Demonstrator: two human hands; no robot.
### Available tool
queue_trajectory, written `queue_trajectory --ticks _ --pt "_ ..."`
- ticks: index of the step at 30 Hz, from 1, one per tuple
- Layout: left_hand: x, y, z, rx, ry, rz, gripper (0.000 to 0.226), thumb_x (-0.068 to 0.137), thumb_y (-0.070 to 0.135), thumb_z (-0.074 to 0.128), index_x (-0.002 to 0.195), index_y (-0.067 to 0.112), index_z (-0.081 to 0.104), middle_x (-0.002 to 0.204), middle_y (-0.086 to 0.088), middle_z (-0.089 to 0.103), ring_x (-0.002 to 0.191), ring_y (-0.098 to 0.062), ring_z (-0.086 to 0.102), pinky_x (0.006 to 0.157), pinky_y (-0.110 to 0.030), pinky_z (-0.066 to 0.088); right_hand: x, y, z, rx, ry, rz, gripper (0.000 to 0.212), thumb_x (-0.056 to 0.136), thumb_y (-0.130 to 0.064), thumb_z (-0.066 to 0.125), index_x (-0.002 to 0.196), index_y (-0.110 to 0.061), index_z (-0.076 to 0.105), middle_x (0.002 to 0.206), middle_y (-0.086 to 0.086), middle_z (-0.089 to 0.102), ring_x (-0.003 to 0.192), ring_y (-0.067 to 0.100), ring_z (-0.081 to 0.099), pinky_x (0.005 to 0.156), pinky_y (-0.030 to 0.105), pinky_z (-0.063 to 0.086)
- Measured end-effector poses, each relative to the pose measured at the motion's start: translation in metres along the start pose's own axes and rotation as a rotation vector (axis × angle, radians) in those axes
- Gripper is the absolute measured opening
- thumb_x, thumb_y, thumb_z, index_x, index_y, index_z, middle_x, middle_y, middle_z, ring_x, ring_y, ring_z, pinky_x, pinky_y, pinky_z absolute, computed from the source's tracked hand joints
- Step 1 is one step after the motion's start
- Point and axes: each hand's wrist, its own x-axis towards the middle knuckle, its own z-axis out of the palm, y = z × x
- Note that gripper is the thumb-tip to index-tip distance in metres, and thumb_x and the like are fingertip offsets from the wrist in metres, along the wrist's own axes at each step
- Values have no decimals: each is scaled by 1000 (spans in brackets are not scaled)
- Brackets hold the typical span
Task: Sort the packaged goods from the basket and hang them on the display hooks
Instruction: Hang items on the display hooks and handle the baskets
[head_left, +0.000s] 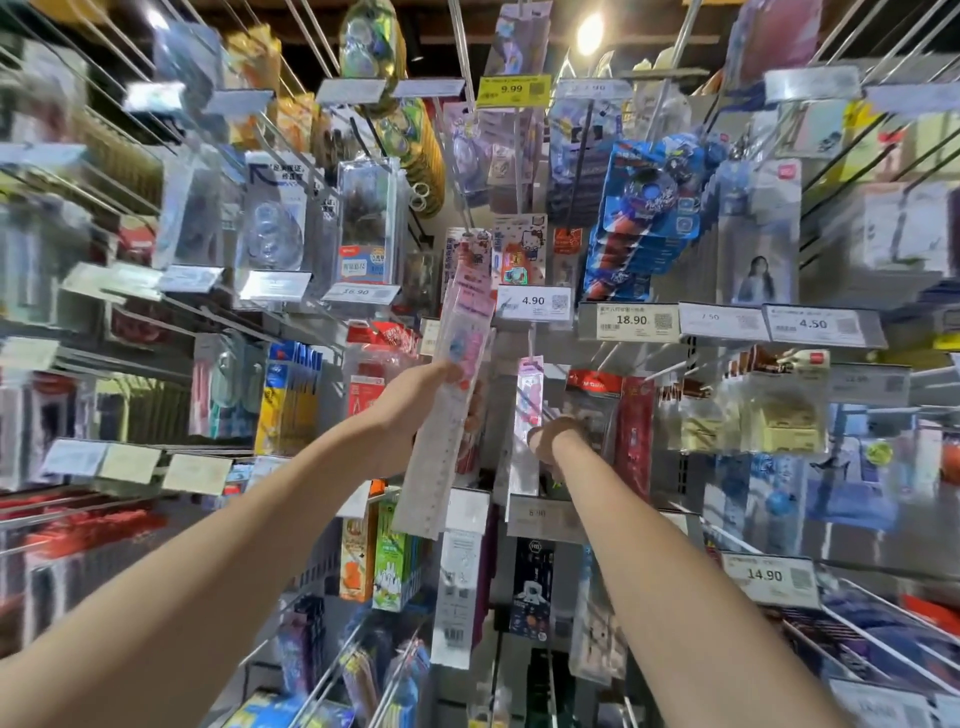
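Observation:
My left hand (415, 410) grips a long pink packaged ruler (457, 364) near its middle and holds it upright, its top end at a display hook (470, 228) beside the Hello Kitty packs. My right hand (553, 436) reaches behind a narrow pink package (529, 415) hanging on the hook below the 4.90 tag; its fingers are hidden behind the goods, so I cannot tell what they touch. The basket is out of view.
Rows of metal hooks stick out toward me all around, loaded with stationery packs. Price tags (535, 301) hang at the hook tips. Blue toy packs (644, 218) hang at upper right, and sticky notes (779, 421) hang at right.

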Motion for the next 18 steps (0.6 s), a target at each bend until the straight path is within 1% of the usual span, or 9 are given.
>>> queue_trajectory --ticks 1,2,5,8,10,12,15,16,18 --pt "0 -3 0 16 27 18 47 79 43 67 116 14 67 100 -8 65 96 -28 61 97 -52 50 -2 4 0 10 26 0 40 106 -17 44 144 -4 49 150 13 50 133 27 54 83 22 52" --pt "-2 -4 0 29 35 40 35 87 39 70 113 17 68 98 -5 66 96 -27 62 96 -50 50 -6 9 1 114 55 27 38 105 -20 44 141 -8 51 145 9 53 130 24 56 89 22 48" --pt "-6 -10 3 13 22 93 13 103 24 61 113 17 66 89 0 68 82 -17 64 71 -33 52 -21 14 8 209 165 -121 16 96 -17 57 107 -9 65 105 5 69 104 28 68 77 29 47" --pt "-10 -14 8 23 2 160 24 94 31 68 112 16 69 85 5 74 82 -13 68 71 -29 53 -52 5 5 449 118 -303 23 97 -30 56 94 -9 66 85 6 69 83 30 66 70 39 48" --pt "-12 -16 11 34 -27 163 35 85 38 71 114 17 70 90 6 77 87 -12 71 77 -31 55 -73 -12 -2 614 11 -359 30 97 -43 61 89 -17 73 87 2 75 86 23 69 78 38 52" --pt "-12 -21 14 24 -25 166 34 89 36 73 117 17 70 98 3 78 94 -15 73 80 -32 56 -85 -23 -9 658 -35 -354 30 94 -48 67 90 -20 76 94 2 78 92 22 71 83 39 54" --pt "-11 -30 16 19 -32 182 36 89 32 76 121 15 70 111 -4 78 107 -21 72 86 -31 55 -93 -26 -17 705 -82 -389 31 94 -39 72 99 -8 75 96 13 78 86 21 69 78 35 53" --pt "-12 -33 17 10 -43 188 38 87 31 77 120 14 70 111 -5 77 105 -21 72 84 -29 56 -96 -26 -19 678 -104 -402 27 94 -32 73 99 -6 74 93 12 78 82 17 70 75 31 54" --pt "-16 -36 21 -3 -62 166 35 87 34 73 116 14 72 108 -2 78 99 -15 72 78 -25 55 -97 -21 -21 613 -150 -437 5 94 -17 73 90 -14 73 76 -1 76 69 8 69 65 23 51"
